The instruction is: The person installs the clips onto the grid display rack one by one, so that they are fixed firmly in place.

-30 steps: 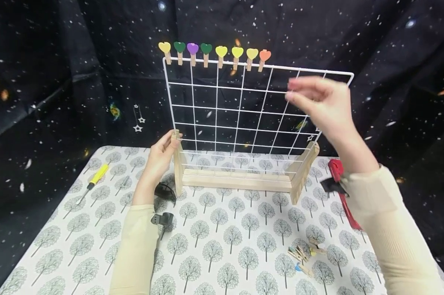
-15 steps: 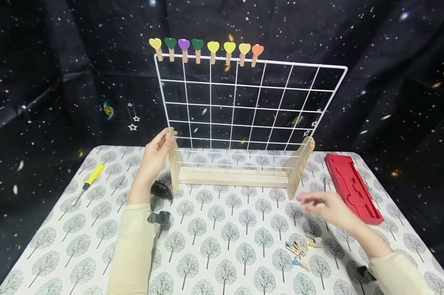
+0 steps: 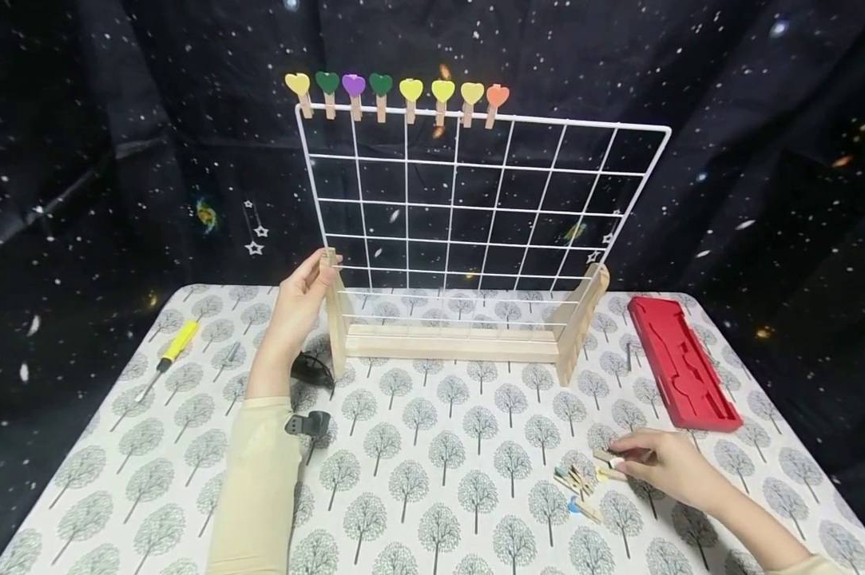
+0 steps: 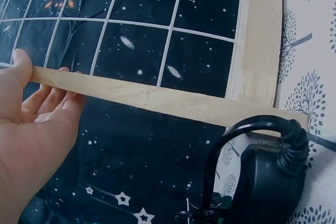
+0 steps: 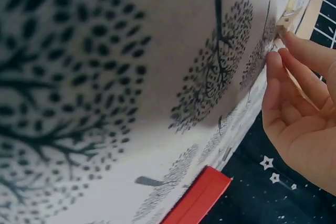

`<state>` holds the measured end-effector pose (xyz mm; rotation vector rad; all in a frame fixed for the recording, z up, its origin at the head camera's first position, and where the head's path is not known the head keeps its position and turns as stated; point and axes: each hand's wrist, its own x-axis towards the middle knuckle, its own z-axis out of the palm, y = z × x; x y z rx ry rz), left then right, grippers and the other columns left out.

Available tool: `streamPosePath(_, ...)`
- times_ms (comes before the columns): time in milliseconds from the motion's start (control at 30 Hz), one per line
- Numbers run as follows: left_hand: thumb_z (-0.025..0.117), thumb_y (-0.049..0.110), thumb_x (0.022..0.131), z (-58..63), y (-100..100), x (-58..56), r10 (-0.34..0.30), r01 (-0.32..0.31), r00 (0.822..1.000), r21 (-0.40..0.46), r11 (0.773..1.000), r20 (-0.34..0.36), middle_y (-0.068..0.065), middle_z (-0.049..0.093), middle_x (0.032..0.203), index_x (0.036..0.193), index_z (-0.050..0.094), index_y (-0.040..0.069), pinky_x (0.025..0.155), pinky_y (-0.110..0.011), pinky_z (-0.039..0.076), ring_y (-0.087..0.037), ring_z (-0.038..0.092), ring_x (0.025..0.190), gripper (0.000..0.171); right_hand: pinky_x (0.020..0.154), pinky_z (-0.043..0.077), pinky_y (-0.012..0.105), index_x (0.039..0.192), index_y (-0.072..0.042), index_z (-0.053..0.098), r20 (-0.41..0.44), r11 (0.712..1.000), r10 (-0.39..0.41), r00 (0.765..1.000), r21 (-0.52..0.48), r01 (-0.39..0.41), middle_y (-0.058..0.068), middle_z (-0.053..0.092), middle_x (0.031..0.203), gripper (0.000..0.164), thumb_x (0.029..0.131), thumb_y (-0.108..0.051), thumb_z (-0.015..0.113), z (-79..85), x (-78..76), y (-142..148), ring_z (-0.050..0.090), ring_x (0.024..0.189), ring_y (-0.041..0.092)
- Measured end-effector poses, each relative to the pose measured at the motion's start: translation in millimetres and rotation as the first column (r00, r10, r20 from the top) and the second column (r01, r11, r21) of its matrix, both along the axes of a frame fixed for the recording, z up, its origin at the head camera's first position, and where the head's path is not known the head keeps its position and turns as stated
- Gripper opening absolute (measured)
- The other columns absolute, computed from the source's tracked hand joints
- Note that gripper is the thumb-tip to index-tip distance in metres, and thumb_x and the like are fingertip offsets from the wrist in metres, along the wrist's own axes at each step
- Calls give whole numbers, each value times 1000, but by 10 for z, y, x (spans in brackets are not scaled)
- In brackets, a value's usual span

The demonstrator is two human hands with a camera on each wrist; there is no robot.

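Clothespins [image 3: 581,481] | right grip [image 3: 658,467] lowered to them, pinch unclear | left grip [image 3: 299,299] pinching stand [image 3: 452,345]

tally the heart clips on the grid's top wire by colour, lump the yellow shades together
Yellow clips: 4
Dark green clips: 2
Purple clip: 1
Orange clip: 1
Total: 8

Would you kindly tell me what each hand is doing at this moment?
Left hand: closed, holding the wooden stand by its upright.
Right hand: fingers at a white-topped clothespin; whether it is gripped cannot be told.
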<state>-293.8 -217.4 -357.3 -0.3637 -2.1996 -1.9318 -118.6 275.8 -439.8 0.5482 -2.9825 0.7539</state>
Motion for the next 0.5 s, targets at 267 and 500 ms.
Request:
streamPosePath(267, 49, 40, 85, -14, 2, -11, 4, -4, 1000, 3, 1000, 21, 1, 47, 128, 134, 33, 22, 103, -34, 28, -13, 39, 121, 54, 52, 46, 17, 82, -15, 65, -39, 1000, 27, 999, -11, -27, -11, 57, 78, 14, 70, -20, 72, -28, -42, -20, 49, 62, -4)
streamPosePath(500, 49, 41, 85, -16, -4, -3, 15, -15, 1000, 0, 1000, 25, 2, 48, 127, 134, 32, 21, 104, -35, 27, -13, 40, 120, 56, 58, 49, 19, 87, -18, 61, 98, 999, 9, 995, -38, -5, -10, 60, 79, 16, 76, -29, 65, 75, -45, -26, 55, 68, -1)
